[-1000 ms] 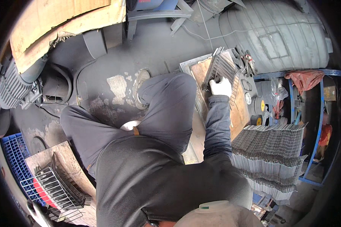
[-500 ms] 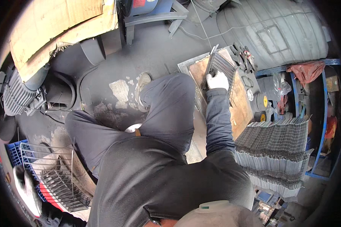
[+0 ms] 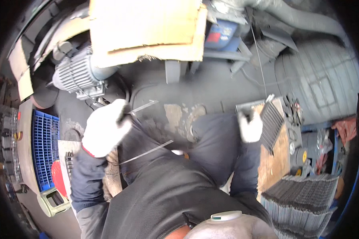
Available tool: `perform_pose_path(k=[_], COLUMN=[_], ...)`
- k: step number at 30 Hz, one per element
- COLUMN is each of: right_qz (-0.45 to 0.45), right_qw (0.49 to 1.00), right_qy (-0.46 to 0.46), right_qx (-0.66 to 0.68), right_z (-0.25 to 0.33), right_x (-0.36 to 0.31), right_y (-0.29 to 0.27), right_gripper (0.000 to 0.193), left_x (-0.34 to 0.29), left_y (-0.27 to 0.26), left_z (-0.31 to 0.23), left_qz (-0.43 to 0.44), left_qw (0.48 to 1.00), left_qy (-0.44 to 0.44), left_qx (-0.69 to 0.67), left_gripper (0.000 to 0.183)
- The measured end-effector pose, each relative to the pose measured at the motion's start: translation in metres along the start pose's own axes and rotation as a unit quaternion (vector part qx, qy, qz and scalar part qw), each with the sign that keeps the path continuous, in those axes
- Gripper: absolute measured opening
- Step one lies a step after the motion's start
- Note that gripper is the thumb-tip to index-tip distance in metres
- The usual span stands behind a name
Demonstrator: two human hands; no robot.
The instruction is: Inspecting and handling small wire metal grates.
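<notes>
My left hand, in a white glove, is raised over my left thigh with its fingers closed. Two thin metal rods of a wire frame stick out to its right, blurred by motion; the rest of the frame is hard to make out. My right hand, also gloved, hovers by the left edge of a wooden board, thumb and fingers apart, with nothing visible between them. Beside it, dark wire racks lie on the board. More wire racks show partly behind my left sleeve.
A tall stack of wire racks stands at the lower right. Cardboard hangs over the far side, near a grey motor. At left are a blue plastic crate and a pale green stool. A large grey drum lies far right.
My left hand has come up from the far left to in front of me, with the rods beside it. My right hand has left the wire racks on the board. The view has turned left.
</notes>
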State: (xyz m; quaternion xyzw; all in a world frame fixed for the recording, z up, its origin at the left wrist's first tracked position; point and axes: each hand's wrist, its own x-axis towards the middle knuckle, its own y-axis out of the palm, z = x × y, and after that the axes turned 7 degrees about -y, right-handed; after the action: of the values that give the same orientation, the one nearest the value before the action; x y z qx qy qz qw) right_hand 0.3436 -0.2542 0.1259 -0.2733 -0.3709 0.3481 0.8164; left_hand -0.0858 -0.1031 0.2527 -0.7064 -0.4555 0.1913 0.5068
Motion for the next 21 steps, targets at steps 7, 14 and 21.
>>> perform_pose_path(k=[7, 14, 21], right_qz=[0.268, 0.228, 0.203], right_qw=[0.806, 0.764, 0.783], right_qy=[0.070, 0.208, 0.205], right_qx=[0.524, 0.567, 0.551], right_z=[0.117, 0.120, 0.068], right_x=[-0.047, -0.051, -0.006], right_y=[0.064, 0.104, 0.123], right_gripper=[0.068, 0.016, 0.022], left_x=[0.023, 0.021, -0.008], left_y=[0.043, 0.062, 0.161], left_z=[-0.039, -0.018, 0.080], left_qz=[0.014, 0.001, -0.058], left_qw=[0.992, 0.988, 0.898], left_qy=[0.103, 0.015, -0.246], left_qx=[-0.073, -0.156, -0.360], left_gripper=[0.018, 0.047, 0.069])
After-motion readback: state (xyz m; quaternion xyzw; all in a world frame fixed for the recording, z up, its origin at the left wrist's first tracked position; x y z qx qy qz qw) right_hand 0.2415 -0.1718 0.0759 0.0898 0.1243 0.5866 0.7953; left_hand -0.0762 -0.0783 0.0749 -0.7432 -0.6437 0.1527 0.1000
